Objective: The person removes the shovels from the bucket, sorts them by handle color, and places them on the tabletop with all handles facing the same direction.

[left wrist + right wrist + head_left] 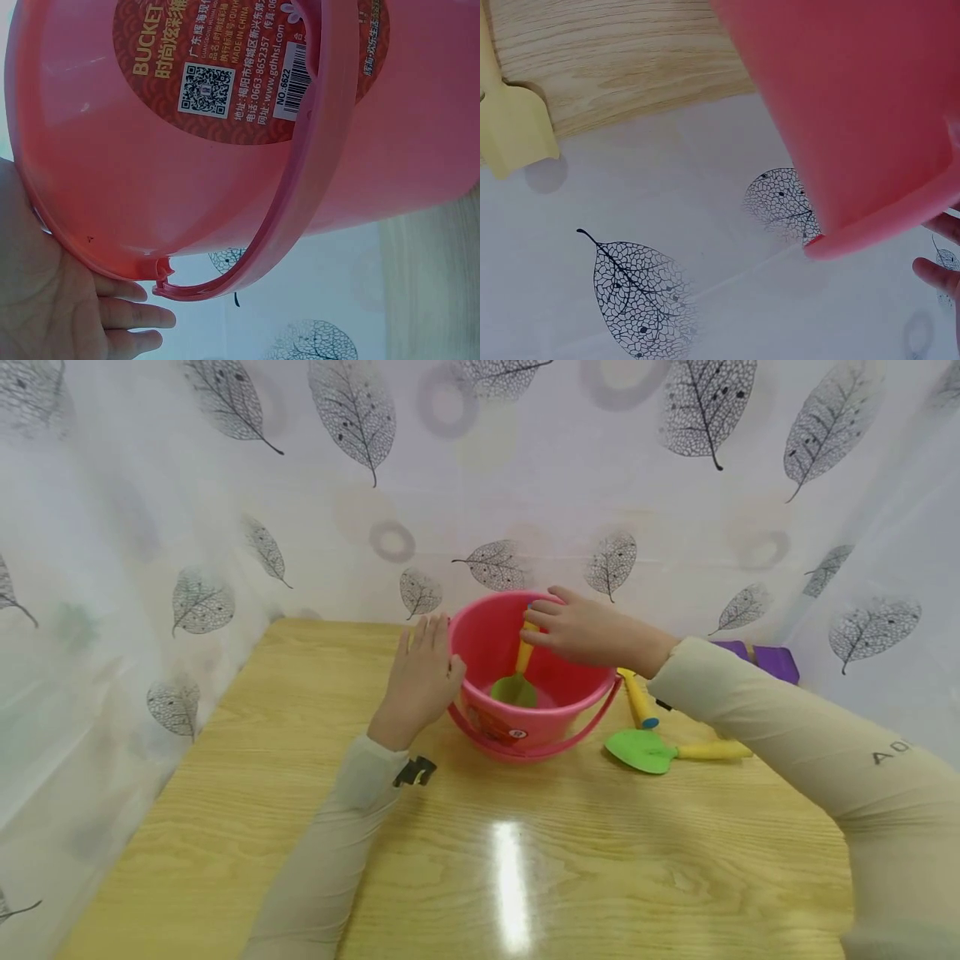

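Note:
A pink bucket (pixel 517 727) stands on the wooden table, its handle (pixel 315 172) hanging down over the side. Inside it a toy shovel (pixel 514 690) leans upright, green blade at the bottom and yellow grip toward the rim. My right hand (pixel 581 631) reaches over the bucket's opening and holds that grip near its blue end; the thumb is hidden in the head view. In the right wrist view only some fingers (pixel 939 274) show, beyond the rim. My left hand (pixel 422 677) rests at the bucket's left rim with straight fingers, palm (pixel 45 292) toward it.
Right of the bucket lie a green toy shovel (pixel 640 752) with a yellow handle and another yellow handle (pixel 641 703) with a blue end. Purple pieces (pixel 776 663) lie behind my right sleeve. A yellow toy scoop (pixel 514 124) lies near the leaf-printed curtain (pixel 337 527) behind the table.

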